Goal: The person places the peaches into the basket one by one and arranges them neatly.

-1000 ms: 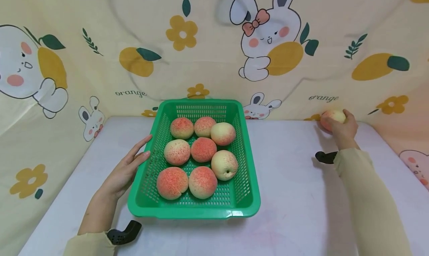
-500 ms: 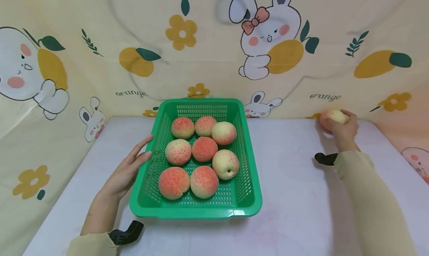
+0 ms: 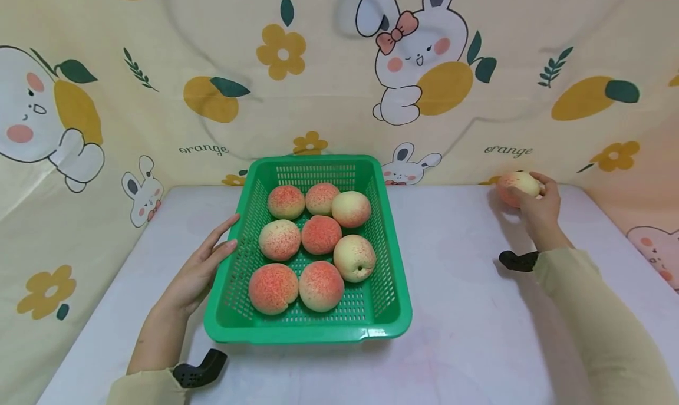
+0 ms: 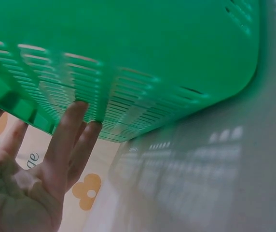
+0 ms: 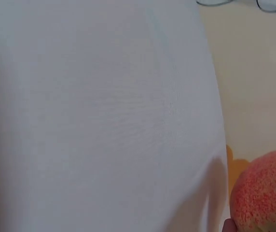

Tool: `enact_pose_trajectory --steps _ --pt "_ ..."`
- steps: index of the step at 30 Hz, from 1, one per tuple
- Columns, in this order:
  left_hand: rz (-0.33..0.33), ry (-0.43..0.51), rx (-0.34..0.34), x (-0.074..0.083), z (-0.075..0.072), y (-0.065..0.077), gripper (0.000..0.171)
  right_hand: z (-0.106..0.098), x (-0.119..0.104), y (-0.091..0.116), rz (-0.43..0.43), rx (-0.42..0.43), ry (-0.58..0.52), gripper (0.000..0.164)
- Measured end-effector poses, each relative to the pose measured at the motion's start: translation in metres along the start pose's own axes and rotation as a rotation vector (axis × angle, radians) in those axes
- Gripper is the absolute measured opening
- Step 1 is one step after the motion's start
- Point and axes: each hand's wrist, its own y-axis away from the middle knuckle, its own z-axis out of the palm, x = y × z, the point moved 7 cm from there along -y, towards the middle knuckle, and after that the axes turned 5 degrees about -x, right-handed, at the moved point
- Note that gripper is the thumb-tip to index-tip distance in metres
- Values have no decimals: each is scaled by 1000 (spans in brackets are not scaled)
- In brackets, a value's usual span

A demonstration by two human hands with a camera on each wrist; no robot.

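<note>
My right hand (image 3: pixel 541 210) grips a yellow-and-red peach (image 3: pixel 509 191) at the far right edge of the table, against the backdrop. The right wrist view catches only the red side of that peach (image 5: pixel 266 195) and a fingertip at the lower corner. On the left, my left hand (image 3: pixel 198 275) touches the side of a green basket (image 3: pixel 398 287) with its fingers extended. From the left wrist, those fingers (image 4: pixel 70 128) lie along the basket's slotted outer wall (image 4: pixel 167 43). Inside the basket sit several peaches, among them a red one (image 3: pixel 321 235) in the middle.
A pale cloth covers the table (image 3: pixel 451 310). Behind it hangs a cream backdrop (image 3: pixel 329 110) printed with rabbits, flowers and oranges. Black wrist-camera mounts (image 3: pixel 200 369) stick out from both sleeves. The basket stands left of the middle.
My right hand has shifted slightly left with the peach, its forearm now angled more to the right. The left hand stays at the basket, and the basket's peaches keep their places.
</note>
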Motion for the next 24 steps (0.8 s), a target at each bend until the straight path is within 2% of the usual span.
enact_pose_trajectory --steps 4,9,14,24 --pt "-1 -6 5 0 0 0 56 1 -3 9 -23 -25 -53 69" --pt "0 -3 4 0 0 0 55 4 -9 24 -96 -78 -52 64" --pt "2 -2 5 1 0 0 55 11 -18 39 -163 -136 -114 62" --pt "-6 4 19 0 1 0 56 27 -30 59 -227 -228 -220 60"
